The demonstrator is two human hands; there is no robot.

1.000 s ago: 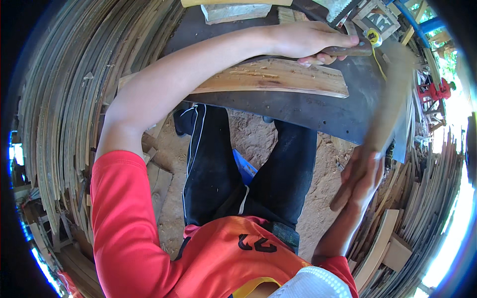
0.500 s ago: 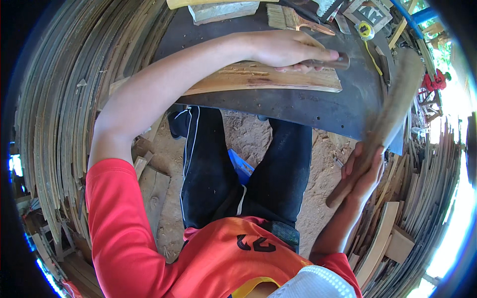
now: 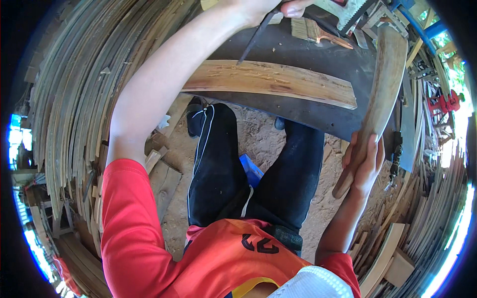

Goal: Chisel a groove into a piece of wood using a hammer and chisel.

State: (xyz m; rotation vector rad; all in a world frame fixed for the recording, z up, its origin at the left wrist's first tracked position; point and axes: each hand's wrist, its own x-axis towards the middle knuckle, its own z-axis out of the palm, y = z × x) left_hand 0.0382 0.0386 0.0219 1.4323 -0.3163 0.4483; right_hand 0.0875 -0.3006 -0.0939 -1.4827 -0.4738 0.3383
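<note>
My left hand (image 3: 256,11) is at the top of the view, closed on a thin dark chisel-like tool (image 3: 256,37), whose blade slants down over a pale board (image 3: 293,80). The board has a rough, chipped upper face and lies along a dark metal work surface (image 3: 323,60). Low at the right, my right hand (image 3: 366,161) is closed round the lower end of a long, thick wooden bar (image 3: 382,82), which reaches up along the right side of the work surface. My left hand hides the tool's handle in part.
A paintbrush (image 3: 310,30) and a saw (image 3: 348,11) lie at the back of the work surface, near a blue pipe (image 3: 417,31). Stacked timber strips fill the left (image 3: 64,114) and right (image 3: 432,198). A blue object (image 3: 251,169) is on the dirt ground between my legs.
My left hand has moved up and back from above the board, and the tool's blade now shows slanting downward. My right hand and the wooden bar have risen slightly; the view has shifted a little.
</note>
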